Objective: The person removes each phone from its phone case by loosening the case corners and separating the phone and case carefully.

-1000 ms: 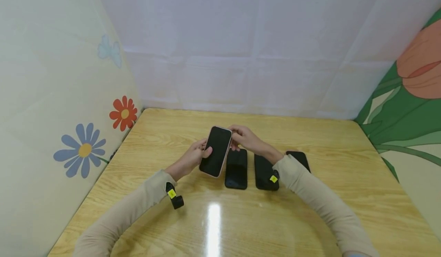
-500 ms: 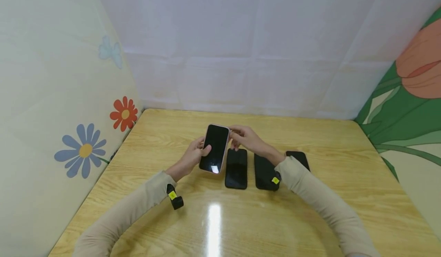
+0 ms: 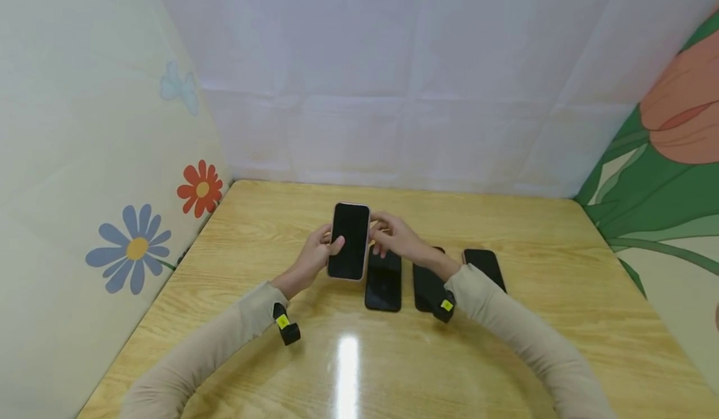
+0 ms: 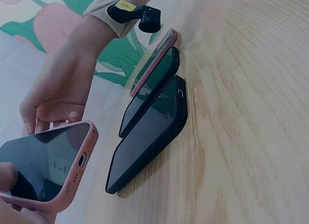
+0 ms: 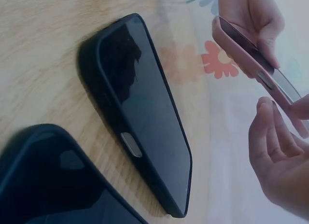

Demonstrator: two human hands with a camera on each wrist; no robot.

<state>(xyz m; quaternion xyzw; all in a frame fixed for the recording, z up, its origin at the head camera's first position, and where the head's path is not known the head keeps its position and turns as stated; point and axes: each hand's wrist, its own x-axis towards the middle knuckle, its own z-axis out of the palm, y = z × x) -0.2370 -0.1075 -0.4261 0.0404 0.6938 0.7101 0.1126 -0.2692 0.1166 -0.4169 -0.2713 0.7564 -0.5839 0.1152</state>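
Gripping the pink-edged phone [image 3: 352, 244] by its left long edge, the left hand [image 3: 313, 253] lays its thumb over the margin of the dark screen, its other fingers behind. The phone is held up off the tabletop [image 3: 415, 369], a little left of midway between the tabletop's left and right edges. At the phone's right long side, the right hand [image 3: 397, 239] has its fingers bent and drawn close together; whether they pinch that side or merely touch it, I cannot tell. A black phone [image 3: 384, 285], a second black phone [image 3: 427, 286] and a pink-rimmed phone [image 3: 485, 266] lie screen up in a spaced row running toward the tabletop's right edge, the last two partly beneath the right arm. The step in hand looks like close handling of the held phone — one hand steadies, the other attends to its side. The next move, I judge, calls for a firm left grip and light, exact fingertip work, with care not to drop the phone onto its nearest neighbour.
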